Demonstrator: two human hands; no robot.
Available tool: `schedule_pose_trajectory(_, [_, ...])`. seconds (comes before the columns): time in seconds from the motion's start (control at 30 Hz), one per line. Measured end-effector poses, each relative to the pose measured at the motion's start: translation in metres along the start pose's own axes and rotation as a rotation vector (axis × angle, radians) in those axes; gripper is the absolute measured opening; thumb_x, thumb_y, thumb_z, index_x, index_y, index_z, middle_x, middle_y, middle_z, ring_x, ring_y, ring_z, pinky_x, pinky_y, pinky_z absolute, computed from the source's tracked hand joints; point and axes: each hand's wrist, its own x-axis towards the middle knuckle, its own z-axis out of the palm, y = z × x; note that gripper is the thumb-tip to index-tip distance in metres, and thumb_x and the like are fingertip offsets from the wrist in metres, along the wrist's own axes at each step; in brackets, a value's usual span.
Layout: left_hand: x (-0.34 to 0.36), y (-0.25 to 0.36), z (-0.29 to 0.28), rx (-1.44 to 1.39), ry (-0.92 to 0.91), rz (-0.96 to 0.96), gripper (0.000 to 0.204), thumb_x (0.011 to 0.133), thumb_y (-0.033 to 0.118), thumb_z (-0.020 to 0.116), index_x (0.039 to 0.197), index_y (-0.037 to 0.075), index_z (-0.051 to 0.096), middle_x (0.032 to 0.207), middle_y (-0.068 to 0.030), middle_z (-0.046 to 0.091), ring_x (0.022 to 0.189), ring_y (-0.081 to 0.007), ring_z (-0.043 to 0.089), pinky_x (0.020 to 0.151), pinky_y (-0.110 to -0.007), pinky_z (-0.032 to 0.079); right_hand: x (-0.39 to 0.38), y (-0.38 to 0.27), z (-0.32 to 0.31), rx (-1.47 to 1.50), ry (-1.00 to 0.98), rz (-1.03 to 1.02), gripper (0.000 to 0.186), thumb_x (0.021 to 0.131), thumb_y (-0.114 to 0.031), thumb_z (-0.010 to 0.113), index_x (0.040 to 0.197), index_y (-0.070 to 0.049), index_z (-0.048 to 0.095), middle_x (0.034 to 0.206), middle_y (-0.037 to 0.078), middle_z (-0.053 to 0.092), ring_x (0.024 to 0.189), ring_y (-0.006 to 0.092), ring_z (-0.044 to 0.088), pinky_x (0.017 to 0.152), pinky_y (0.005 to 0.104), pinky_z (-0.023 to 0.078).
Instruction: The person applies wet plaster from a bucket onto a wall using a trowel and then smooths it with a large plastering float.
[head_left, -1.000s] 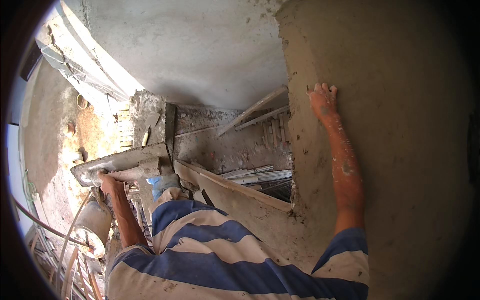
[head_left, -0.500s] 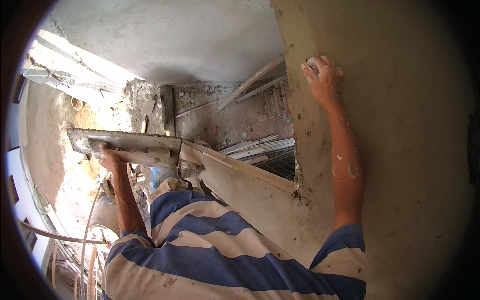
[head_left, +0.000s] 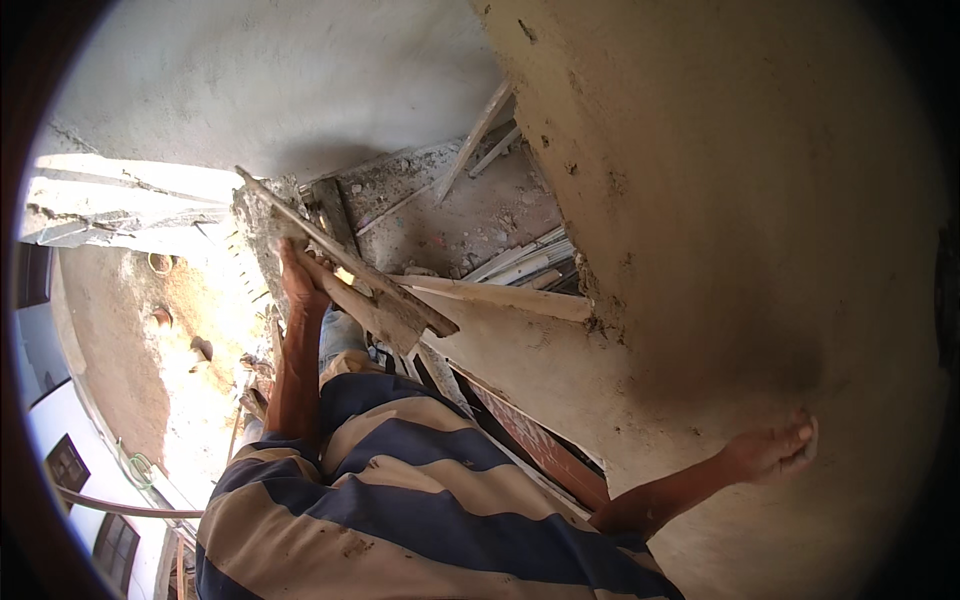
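Observation:
My left hand [head_left: 300, 278] is closed round the wooden handle of a long plastering float [head_left: 345, 245]. The float is seen nearly edge-on, its thin board slanting down to the right in front of my body. Off to the right, my right hand [head_left: 770, 450] is closed against the plastered wall [head_left: 720, 250]. A small pale lump [head_left: 811, 438] shows at its fingertips; its kind cannot be made out. Part of it is hidden by the fingers.
A wooden plank [head_left: 500, 297] lies along the sill of an opening in the wall. Beyond it are white strips [head_left: 525, 258], a leaning wooden batten [head_left: 475, 140] and rubble. Another smooth plastered wall [head_left: 270, 80] stands ahead. At left is sunlit ground [head_left: 120, 320] far below.
My right hand has swept down and to the right along the wall. The float in my left hand has shifted right and turned from showing its back to nearly edge-on.

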Motion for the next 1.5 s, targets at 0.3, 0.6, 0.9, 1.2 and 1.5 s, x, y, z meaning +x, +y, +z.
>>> schedule_pose_trajectory(0.3, [-0.037, -0.137, 0.169, -0.138, -0.620, -0.510, 0.053, 0.088, 0.064, 0.054, 0.084, 0.012, 0.049, 0.068, 0.0001, 0.049, 0.052, -0.0093, 0.049, 0.044, -0.022, 0.047, -0.044, 0.094, -0.164, -0.182, 0.472, 0.117, 0.032, 0.100, -0.024, 0.049, 0.096, 0.007, 0.057, 0.099, 0.019, 0.062, 0.094, 0.0249, 0.061, 0.091, 0.0391, 0.052])
schedule_pose_trajectory(0.6, [-0.023, -0.184, 0.264, -0.009, -0.497, -0.528, 0.051, 0.090, 0.061, 0.052, 0.088, 0.010, 0.048, 0.064, 0.0009, 0.045, 0.049, -0.0101, 0.047, 0.041, -0.024, 0.046, -0.052, 0.147, -0.122, -0.488, 0.692, 0.152, 0.029, 0.095, -0.030, 0.056, 0.101, -0.003, 0.066, 0.098, 0.014, 0.065, 0.088, 0.0230, 0.062, 0.083, 0.0362, 0.051])
schedule_pose_trajectory(0.9, [0.071, -0.200, 0.240, 0.116, -0.338, -0.760, 0.045, 0.096, 0.052, 0.043, 0.094, 0.008, 0.053, 0.058, 0.0003, 0.046, 0.043, -0.0117, 0.046, 0.038, -0.027, 0.045, -0.050, 0.161, -0.116, -0.561, 0.615, 0.223, 0.033, 0.103, -0.026, 0.042, 0.106, 0.002, 0.059, 0.118, 0.025, 0.058, 0.098, 0.0341, 0.058, 0.084, 0.0463, 0.046])
schedule_pose_trajectory(1.2, [0.158, -0.080, 0.319, -0.123, -0.662, -0.368, 0.050, 0.091, 0.062, 0.049, 0.082, 0.013, 0.051, 0.062, 0.0028, 0.047, 0.046, -0.0081, 0.045, 0.042, -0.022, 0.042, -0.024, 0.032, 0.044, -0.568, 0.494, -0.236, 0.042, 0.104, -0.024, 0.037, 0.122, 0.010, 0.053, 0.125, 0.032, 0.051, 0.108, 0.0434, 0.050, 0.087, 0.0530, 0.041])
schedule_pose_trajectory(1.5, [0.238, -0.022, 0.409, -0.049, -0.550, -0.265, 0.052, 0.087, 0.060, 0.059, 0.091, 0.009, 0.048, 0.068, -0.0018, 0.047, 0.050, -0.0118, 0.046, 0.043, -0.025, 0.045, -0.018, 0.048, 0.055, -0.733, 0.406, -0.329, 0.043, 0.104, -0.021, 0.036, 0.127, 0.013, 0.050, 0.127, 0.034, 0.048, 0.113, 0.0483, 0.046, 0.092, 0.0568, 0.037])
